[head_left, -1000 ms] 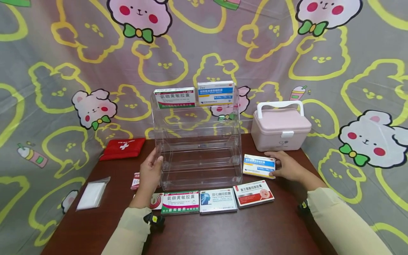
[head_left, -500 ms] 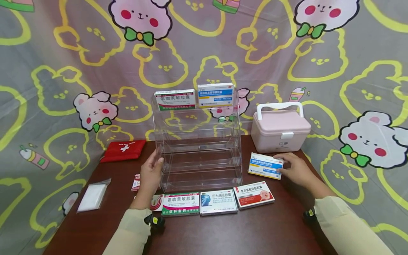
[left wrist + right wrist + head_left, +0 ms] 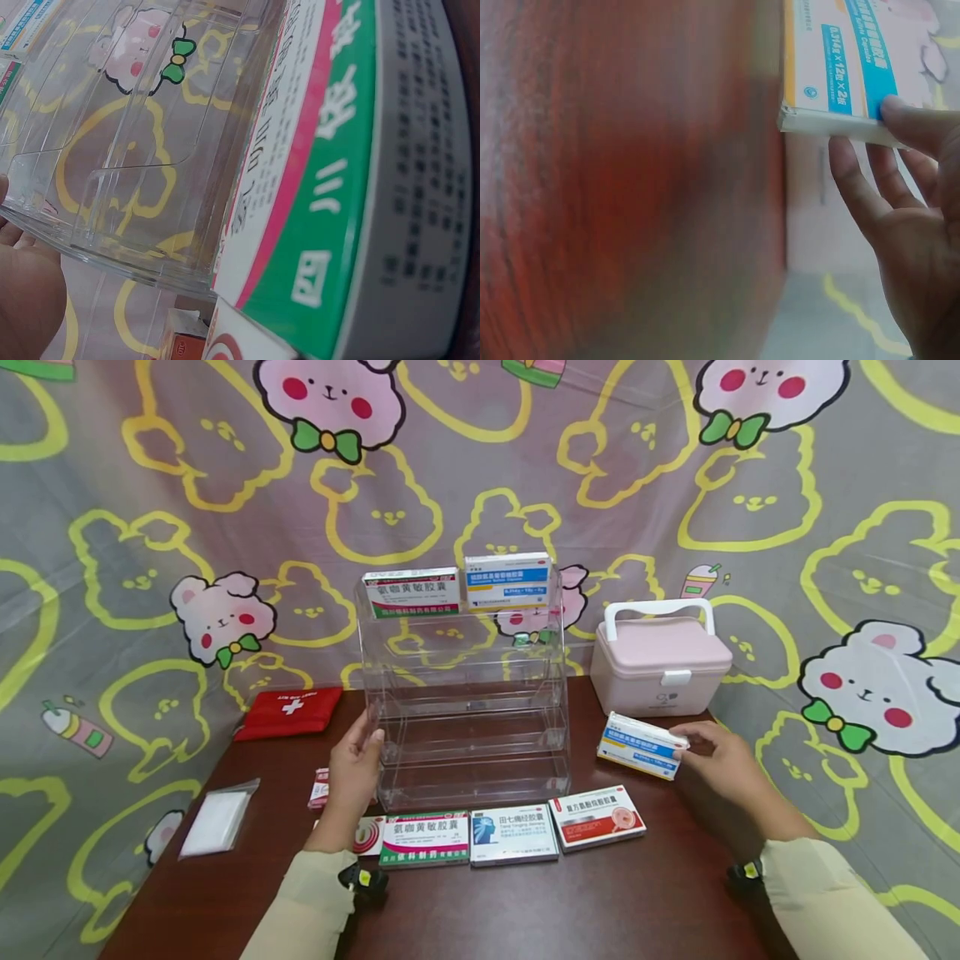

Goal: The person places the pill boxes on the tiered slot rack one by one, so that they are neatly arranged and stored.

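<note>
A clear tiered display rack [image 3: 472, 718] stands mid-table, with a green-and-white medicine box [image 3: 412, 593] and a blue-and-white medicine box [image 3: 507, 582] on its top tier. My left hand [image 3: 355, 768] holds the rack's left side; in the left wrist view the fingers [image 3: 22, 259] show at the rack's edge. On the right, my right hand [image 3: 716, 760] pinches another blue-and-white medicine box [image 3: 642, 747] by its right end, tilted, in front of the pink case. In the right wrist view the thumb [image 3: 911, 120] lies on the printed face of that box, the other fingers behind it.
Before the rack lie a green-and-white box [image 3: 424, 841], a pale blue box [image 3: 514, 837] and a red-and-white box [image 3: 597, 818]. A pink case [image 3: 660, 668] with a white handle stands back right. Left are a red first-aid pouch [image 3: 288, 712] and a white packet [image 3: 217, 822].
My right hand has moved rightward with the blue-and-white medicine box, away from the rack, and the box has tilted more. The left hand stays at the rack's side.
</note>
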Demonstrator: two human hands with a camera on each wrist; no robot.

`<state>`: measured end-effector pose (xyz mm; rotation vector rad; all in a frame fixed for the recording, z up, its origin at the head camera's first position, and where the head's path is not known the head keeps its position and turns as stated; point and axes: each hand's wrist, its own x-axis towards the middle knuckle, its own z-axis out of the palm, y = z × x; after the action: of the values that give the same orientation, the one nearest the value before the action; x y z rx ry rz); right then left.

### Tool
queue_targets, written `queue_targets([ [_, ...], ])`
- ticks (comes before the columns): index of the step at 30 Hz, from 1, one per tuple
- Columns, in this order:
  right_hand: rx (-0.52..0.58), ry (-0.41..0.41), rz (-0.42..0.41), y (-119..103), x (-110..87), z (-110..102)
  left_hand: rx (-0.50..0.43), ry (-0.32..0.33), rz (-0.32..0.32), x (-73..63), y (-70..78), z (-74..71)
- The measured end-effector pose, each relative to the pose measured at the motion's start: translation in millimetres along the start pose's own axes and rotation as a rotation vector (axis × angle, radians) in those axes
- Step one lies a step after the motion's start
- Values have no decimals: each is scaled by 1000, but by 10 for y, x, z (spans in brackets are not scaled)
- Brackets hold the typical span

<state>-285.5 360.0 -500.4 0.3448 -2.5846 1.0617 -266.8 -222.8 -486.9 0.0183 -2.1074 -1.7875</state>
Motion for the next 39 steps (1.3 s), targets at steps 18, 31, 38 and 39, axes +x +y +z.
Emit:
queue_targets([
  [18,276,120,-48,-1295,438,-500,31,-4,-53,-14,34,-18],
  [31,291,112,-280,-2370,1097,-110,13,-11,-52,-10,41,-13],
  [38,280,81,-273,-2735,1387,174,51,-12,-53,-10,56,-27],
  [39,278,74,-270,-2774,1419,214,53,-14,-50,-14,56,-29],
])
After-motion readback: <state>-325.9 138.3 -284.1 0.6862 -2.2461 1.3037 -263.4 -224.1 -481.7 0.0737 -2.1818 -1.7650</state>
